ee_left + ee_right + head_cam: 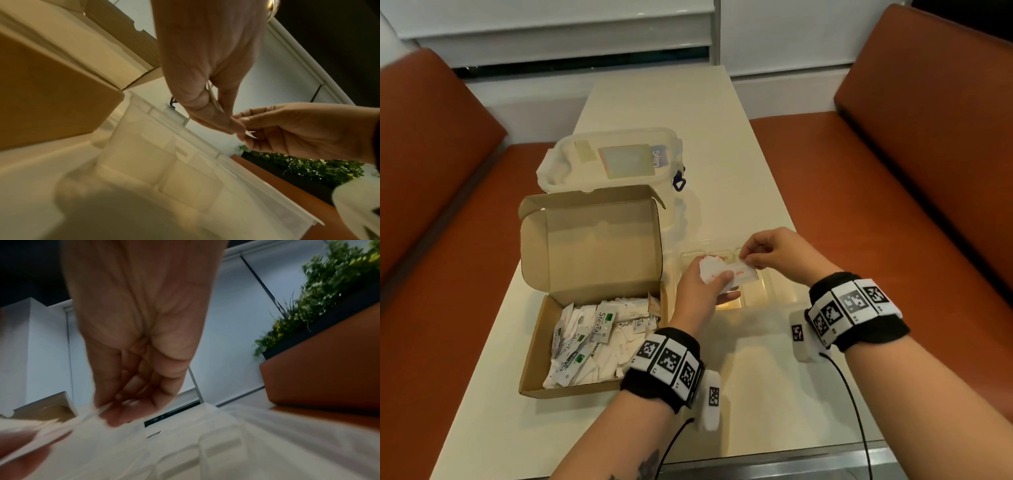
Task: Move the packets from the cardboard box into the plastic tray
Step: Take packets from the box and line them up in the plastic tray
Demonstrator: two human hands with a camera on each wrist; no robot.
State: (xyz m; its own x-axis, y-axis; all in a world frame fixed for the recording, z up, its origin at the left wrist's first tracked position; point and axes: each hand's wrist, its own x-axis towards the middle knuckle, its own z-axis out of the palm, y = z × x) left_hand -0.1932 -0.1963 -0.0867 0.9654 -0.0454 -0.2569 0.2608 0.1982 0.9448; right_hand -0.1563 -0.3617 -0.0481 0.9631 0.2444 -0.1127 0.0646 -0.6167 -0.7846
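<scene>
An open cardboard box (541, 342) at the table's left holds several white packets (599, 339), some marked Stevia. Right of it lies the clear plastic tray (777, 291) with compartments, also seen from below in the left wrist view as the tray (144, 154). My left hand (705, 284) grips a bunch of white packets (710, 269) above the tray. My right hand (767, 253) pinches the end of one packet (743, 274) from that bunch. In the left wrist view thumb and fingers of the left hand (207, 104) clamp thin packets (213, 99). The right wrist view is blurred.
A clear lidded plastic container (613, 161) with a blue clip stands behind the box. The box lid (592, 240) stands upright. Orange bench seats (893, 171) flank the cream table (756, 394). A cable (852, 394) trails from the right wristband.
</scene>
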